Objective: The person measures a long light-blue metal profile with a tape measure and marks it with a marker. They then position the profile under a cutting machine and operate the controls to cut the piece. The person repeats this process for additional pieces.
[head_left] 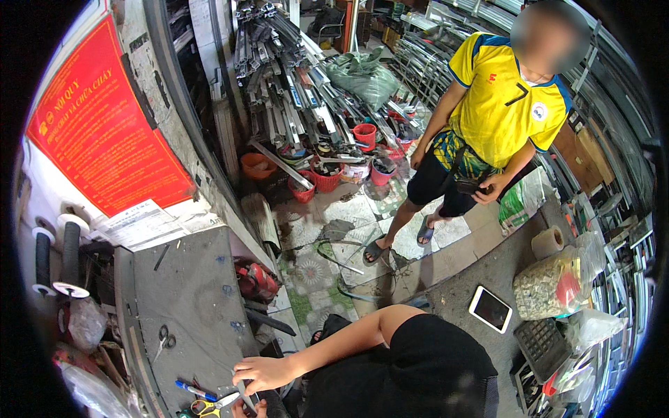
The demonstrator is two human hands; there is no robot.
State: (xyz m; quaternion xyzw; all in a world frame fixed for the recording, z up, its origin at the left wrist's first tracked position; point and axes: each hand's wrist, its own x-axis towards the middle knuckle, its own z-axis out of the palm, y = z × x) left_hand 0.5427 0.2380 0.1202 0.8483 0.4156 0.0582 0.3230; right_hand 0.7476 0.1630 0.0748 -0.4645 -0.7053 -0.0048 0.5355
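Observation:
My right hand (263, 375) reaches in from the right over the grey worktable (198, 285). Its fingers are closed on a narrow grey strip (244, 396), whose exact kind I cannot make out. At the lower edge, only the fingertips of my left hand (249, 411) show, bent against the lower end of that strip. Yellow-handled scissors (203, 407) lie just left of my hands, blades toward the strip. Beside them is a blue marker pen (196, 390). A pair of dark-handled scissors (165, 341) rests farther up the table.
A co-worker in a yellow shirt (502, 97) stands beyond, holding a dark object. On the right bench (456, 292) are a white-framed phone (490, 308), a jar (547, 284) and a black tray (542, 348). Metal profiles (279, 76) and red baskets (326, 177) fill the back.

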